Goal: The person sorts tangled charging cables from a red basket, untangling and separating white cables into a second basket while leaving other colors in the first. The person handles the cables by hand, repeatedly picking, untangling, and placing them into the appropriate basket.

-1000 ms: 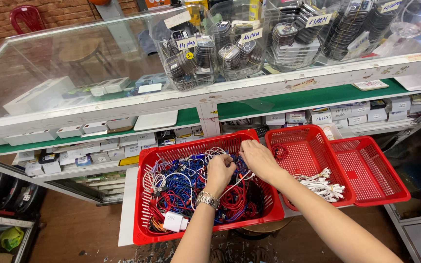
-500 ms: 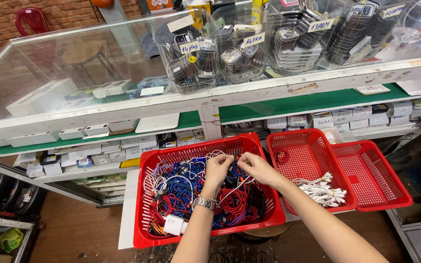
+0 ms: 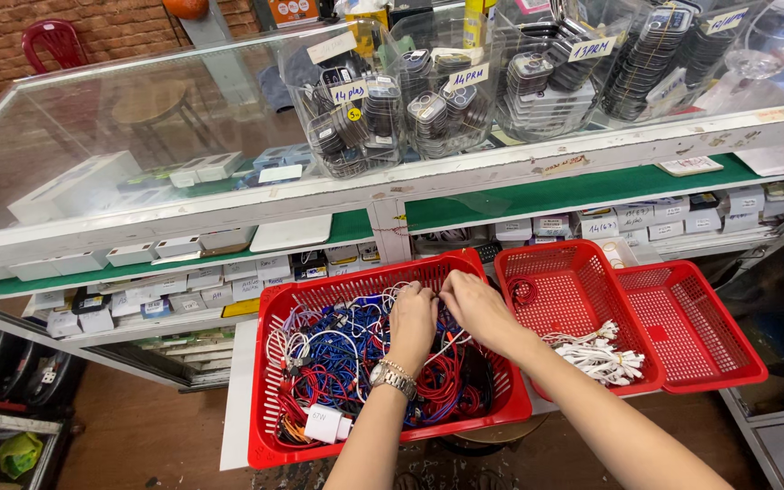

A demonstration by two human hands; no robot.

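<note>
Pinching one white cable (image 3: 451,343), both the left hand (image 3: 413,319) and right hand (image 3: 475,307) are seen above the cable tangle (image 3: 338,363) (mostly unsorted), a few white cable bundles (image 3: 602,356) lying to their right.

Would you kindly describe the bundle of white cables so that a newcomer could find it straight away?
Below the glass counter stand three red baskets. The biggest basket, where both hands work, holds a tangle of blue, red and white cables. The white bundle lies in the middle basket, to the right of the right hand: all white and almost alone in its basket.
</note>
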